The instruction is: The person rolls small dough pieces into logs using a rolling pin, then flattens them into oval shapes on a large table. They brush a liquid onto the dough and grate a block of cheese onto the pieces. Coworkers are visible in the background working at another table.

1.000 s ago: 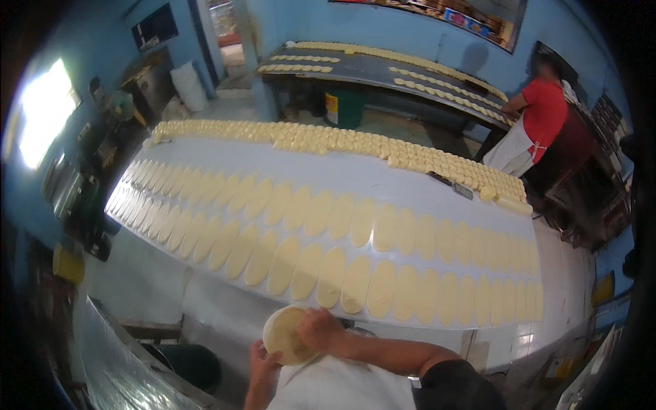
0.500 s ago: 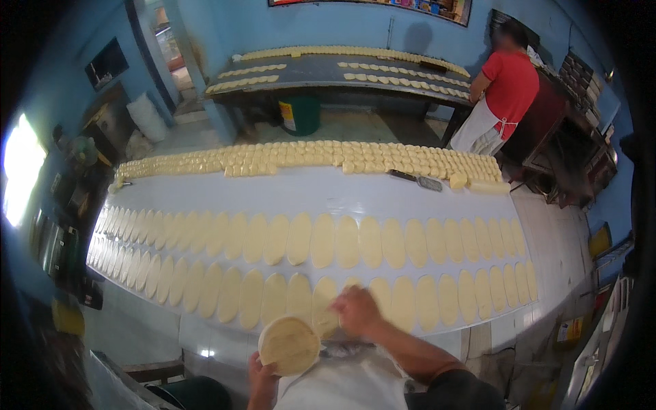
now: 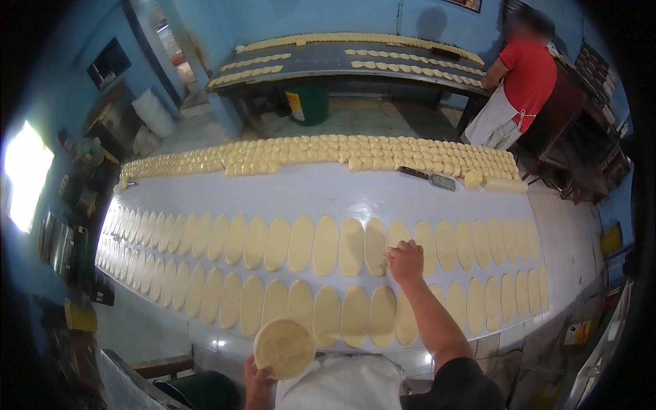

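Note:
My left hand [image 3: 258, 377] grips a round pale tub [image 3: 312, 350] by its side, close to my apron at the table's near edge. Inside lies a tan, sandy-looking filling. My right hand [image 3: 406, 261] hovers over the far row of flat oval dough pieces [image 3: 325, 244], its fingers drawn together. Whatever is between those fingertips is too small to make out. A nearer row of dough ovals [image 3: 355, 314] lies below, partly covered by my right forearm.
Small dough lumps [image 3: 301, 150] line the table's far edge. A dough scraper [image 3: 413, 173] and a grater-like metal piece [image 3: 442, 182] lie near them, beside a dough block [image 3: 473, 179]. A person in a red shirt [image 3: 529, 78] stands at the back table [image 3: 314, 68].
My right hand has moved away from me and rightward, from the near row to the far row of dough. The tub stays in my left hand. The view has shifted slightly.

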### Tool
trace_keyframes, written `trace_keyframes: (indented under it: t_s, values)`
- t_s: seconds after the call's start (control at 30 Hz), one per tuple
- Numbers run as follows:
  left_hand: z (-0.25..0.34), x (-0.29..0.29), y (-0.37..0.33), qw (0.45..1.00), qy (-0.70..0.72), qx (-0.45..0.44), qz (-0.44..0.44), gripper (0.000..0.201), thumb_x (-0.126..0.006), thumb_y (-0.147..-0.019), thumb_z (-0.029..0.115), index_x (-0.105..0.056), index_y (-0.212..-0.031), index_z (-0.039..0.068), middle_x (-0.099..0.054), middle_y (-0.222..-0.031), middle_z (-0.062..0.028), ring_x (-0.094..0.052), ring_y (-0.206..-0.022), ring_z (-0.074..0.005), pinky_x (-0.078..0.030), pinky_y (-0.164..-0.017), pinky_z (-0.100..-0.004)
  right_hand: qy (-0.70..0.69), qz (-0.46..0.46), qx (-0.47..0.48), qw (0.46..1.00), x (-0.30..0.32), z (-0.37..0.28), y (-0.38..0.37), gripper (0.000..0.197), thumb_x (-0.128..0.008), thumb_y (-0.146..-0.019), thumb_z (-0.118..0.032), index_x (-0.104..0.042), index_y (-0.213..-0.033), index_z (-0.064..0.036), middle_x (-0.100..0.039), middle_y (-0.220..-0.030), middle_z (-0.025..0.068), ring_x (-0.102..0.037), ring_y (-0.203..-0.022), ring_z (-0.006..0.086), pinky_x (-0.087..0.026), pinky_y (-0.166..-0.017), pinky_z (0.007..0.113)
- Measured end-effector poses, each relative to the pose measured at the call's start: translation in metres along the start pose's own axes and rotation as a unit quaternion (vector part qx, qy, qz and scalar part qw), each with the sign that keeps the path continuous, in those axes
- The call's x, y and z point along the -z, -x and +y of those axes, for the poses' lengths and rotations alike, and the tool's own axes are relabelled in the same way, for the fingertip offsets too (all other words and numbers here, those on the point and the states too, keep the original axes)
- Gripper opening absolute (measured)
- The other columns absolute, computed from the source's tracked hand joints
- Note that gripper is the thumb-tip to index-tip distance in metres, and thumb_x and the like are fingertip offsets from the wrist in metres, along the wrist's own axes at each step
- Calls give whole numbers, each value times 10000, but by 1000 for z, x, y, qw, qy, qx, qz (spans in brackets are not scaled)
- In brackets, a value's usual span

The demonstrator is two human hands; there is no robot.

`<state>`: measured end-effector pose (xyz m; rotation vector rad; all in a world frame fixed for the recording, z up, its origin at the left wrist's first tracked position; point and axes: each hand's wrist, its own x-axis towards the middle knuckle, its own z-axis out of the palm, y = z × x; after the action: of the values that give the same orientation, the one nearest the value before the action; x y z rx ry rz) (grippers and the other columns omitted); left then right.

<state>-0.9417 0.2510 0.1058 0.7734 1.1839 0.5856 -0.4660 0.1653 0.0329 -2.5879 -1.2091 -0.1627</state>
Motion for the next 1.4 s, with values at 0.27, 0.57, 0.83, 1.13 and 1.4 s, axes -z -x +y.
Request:
trace_keyframes:
  t_s: [0.27, 0.57, 0.83, 1.13, 1.4]
  values:
    - [-12, 9, 2, 1000, 19, 3, 6, 677, -671, -777, 71, -370, -1381, 22, -578, -1256, -174, -656, -1093, -319, -611, -848, -439, -30, 1, 54, 998, -1, -54, 9, 192, -685, -841, -355, -753, -883, -181, -622, -854, 27, -581, -903, 264, -458, -782, 453]
    - [1, -8, -3, 999, -17, 33, -18, 725, -689, -777, 26, -324, -1403, 28, -566, -1247, -178, -625, -1091, -290, -577, -834, -408, -38, -172, 396, 901, 56, -227, 112, 90, -668, -768, -207, -709, -788, -130, -648, -844, 36, -604, -913, 248, -465, -738, 400]
    - [-3, -3, -5, 998, -51, 38, -17, 736, -717, -771, 112, -338, -1397, 36, -575, -1221, -168, -623, -1055, -270, -559, -763, -370, -128, -212, 405, 880, 68, -219, 102, 100, -657, -768, -186, -746, -801, -154, -680, -841, 38, -633, -923, 236, -486, -766, 415]
    - [-10, 18, -9, 1000, -9, 18, 22, 755, -712, -722, 97, -348, -1380, 29, -564, -1256, -191, -630, -1056, -295, -576, -749, -386, -40, -56, 111, 991, -9, -103, -9, 145, -663, -827, -294, -796, -876, -264, -643, -848, 20, -595, -949, 257, -474, -802, 432]
    - [-8, 33, 4, 998, 43, 14, 54, 758, -714, -715, 74, -326, -1365, 38, -540, -1298, -219, -632, -1075, -319, -599, -796, -435, -5, -109, 133, 985, -33, -116, -33, 156, -675, -851, -324, -783, -870, -213, -652, -938, 0, -570, -1009, 227, -445, -843, 425]
